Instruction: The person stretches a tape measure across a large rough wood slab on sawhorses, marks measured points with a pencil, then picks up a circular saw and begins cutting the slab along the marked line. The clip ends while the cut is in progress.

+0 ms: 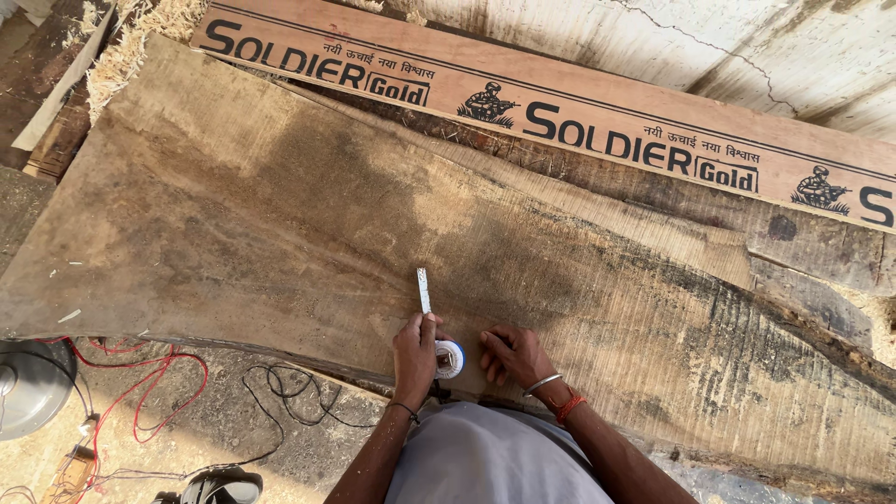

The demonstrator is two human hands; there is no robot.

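Observation:
A wide rough-sawn wooden slab (280, 215) lies across the view. My left hand (415, 355) rests on the slab near its front edge and presses down a short white tape blade (424, 290) that runs away from me. The round white tape measure case (449, 359) sits between my hands on the wood. My right hand (512, 355) lies just right of the case with fingers curled against the slab; whether it grips the case is unclear. A metal bangle and red thread circle my right wrist.
A reddish printed plywood board (560, 103) lies along the slab's far edge. Red and black wires (187, 392) trail on the ground at lower left beside a grey round object (33, 383). Wood shavings (121, 47) pile at top left.

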